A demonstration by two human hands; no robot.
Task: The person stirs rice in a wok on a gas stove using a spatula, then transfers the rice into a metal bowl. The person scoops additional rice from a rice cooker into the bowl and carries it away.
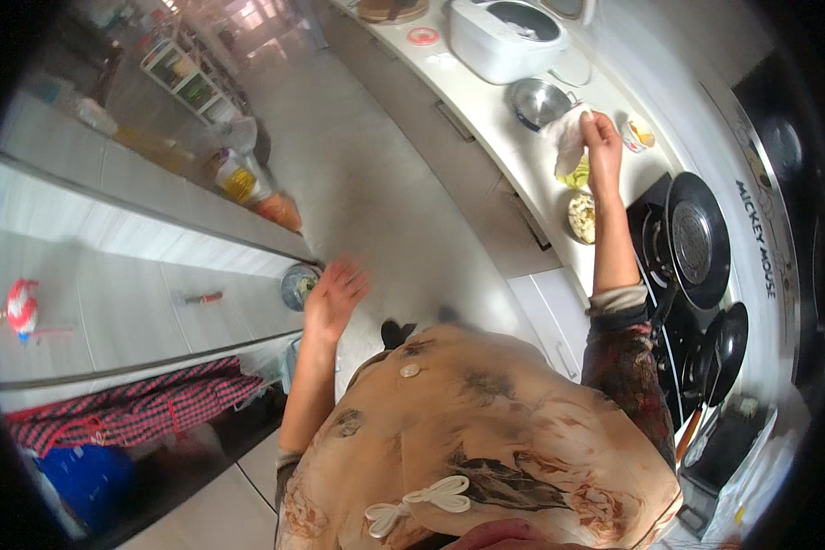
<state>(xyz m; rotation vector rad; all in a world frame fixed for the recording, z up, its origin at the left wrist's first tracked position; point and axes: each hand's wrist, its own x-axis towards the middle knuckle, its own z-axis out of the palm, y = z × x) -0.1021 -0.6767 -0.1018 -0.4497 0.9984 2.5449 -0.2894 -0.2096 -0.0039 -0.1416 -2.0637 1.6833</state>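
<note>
My right hand point(603, 141) pinches a thin whitish cloth or paper sheet point(565, 137), which hangs from the fingers above the white counter point(474, 103). Behind the sheet is a shiny metal bowl point(540, 103). Just below the sheet lies something yellow-green point(575, 173), partly hidden. A bowl of pale chopped food point(581, 216) stands beside my right forearm. To the right of the hand is a small patterned bowl point(638, 135) with yellow-orange contents. My left hand point(335, 295) is held out over the floor side, fingers apart, slightly blurred, with nothing in it.
A white rice cooker point(502, 48), its top uncovered, stands farther along the counter beside a red-rimmed lid point(423, 36). A black pan point(694, 240) and a second pan point(729, 344) rest on the hob at right. Cabinets point(130, 302) with a red checked cloth point(144, 405) flank the left.
</note>
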